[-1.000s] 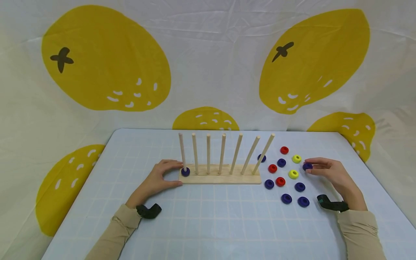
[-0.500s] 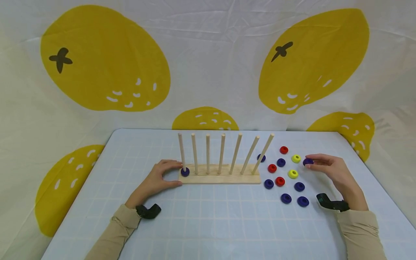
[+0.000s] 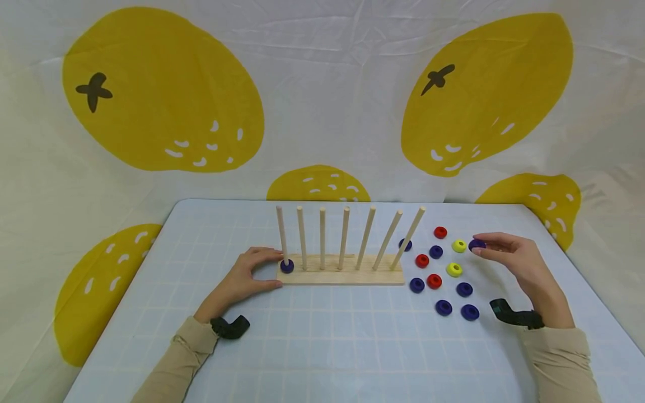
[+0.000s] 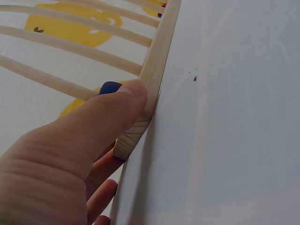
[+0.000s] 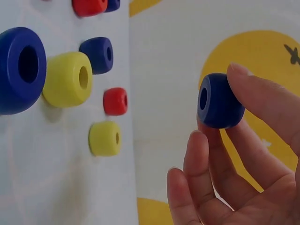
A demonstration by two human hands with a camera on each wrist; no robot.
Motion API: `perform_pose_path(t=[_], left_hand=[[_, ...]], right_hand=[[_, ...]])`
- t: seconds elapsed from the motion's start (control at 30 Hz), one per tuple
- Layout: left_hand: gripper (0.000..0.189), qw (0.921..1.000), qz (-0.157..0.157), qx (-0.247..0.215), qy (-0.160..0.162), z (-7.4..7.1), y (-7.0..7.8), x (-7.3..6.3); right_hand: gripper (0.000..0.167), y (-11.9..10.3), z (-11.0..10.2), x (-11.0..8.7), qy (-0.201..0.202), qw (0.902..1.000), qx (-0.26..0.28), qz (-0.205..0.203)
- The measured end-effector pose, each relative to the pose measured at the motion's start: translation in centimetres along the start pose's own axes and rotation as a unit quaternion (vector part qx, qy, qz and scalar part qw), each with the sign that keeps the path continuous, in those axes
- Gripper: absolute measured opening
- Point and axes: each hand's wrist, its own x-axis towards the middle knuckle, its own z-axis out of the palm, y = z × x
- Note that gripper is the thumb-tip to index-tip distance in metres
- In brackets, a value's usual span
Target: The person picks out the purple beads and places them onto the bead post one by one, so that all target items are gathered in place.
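My right hand (image 3: 519, 260) pinches a blue bead (image 5: 219, 101) between thumb and fingers, raised above the table at the right of the loose beads. The bead's hole shows in the right wrist view. My left hand (image 3: 252, 274) grips the left end of a wooden peg rack (image 3: 332, 277), thumb along the front edge and fingers behind. The rack's several upright pegs stand in a row. Around the foot of its leftmost peg sits another blue bead (image 3: 287, 266), partly hidden by my thumb in the left wrist view.
Right of the rack lie several loose beads on the table (image 3: 322, 347): red ones such as the red bead (image 3: 434, 281), yellow ones such as the yellow bead (image 3: 454, 270), and blue ones such as the blue bead (image 3: 470, 312). One blue bead (image 3: 405, 244) lies behind the rightmost peg.
My right hand has lifted the blue bead up and moved it slightly away from me. My left hand and the rack have stayed in place.
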Motion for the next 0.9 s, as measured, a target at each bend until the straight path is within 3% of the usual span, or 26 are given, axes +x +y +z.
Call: perform_pose_path(t=[0.9], left_hand=[[0.060, 0.9999, -0.013, 0.000, -0.003, -0.1, 0.3, 0.1]], right_hand=[[0.053, -5.8, 0.3, -1.2, 0.022, 0.9968, -0.022, -0.074]])
